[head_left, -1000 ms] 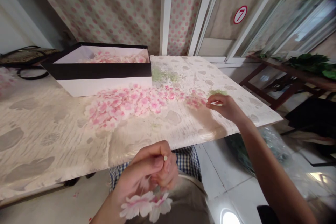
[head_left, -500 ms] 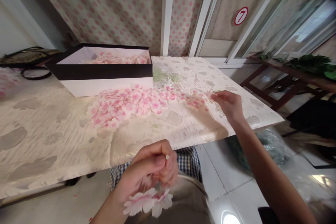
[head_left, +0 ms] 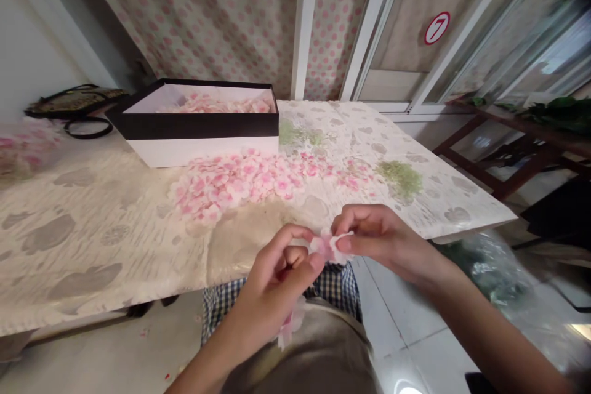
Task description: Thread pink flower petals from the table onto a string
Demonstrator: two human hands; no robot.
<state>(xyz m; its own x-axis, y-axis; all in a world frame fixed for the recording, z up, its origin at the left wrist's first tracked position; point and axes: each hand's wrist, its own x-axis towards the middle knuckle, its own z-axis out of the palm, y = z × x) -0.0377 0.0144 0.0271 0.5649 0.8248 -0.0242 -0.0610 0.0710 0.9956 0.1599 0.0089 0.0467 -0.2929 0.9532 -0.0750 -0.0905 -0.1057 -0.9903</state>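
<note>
Between my two hands, just off the table's front edge, is a small pink-and-white artificial flower. My left hand pinches its left side with thumb and forefinger. Below that palm hang more pink petals, partly hidden by the hand. The thumb and fingers of my right hand close on the flower's right side. On the table beyond lies a loose heap of pink flower pieces, thinning out toward the right. A clump of small green pieces lies at its right end.
Behind the heap stands a black-and-white box holding more pink flowers. A pink bunch and a dark bag are at the far left. The patterned tablecloth ends close to my lap. A plastic bag lies on the floor to the right.
My right hand has come back from the right end of the heap to meet my left hand, and both now hold a flower. The green clump it covered is visible. My left hand has turned.
</note>
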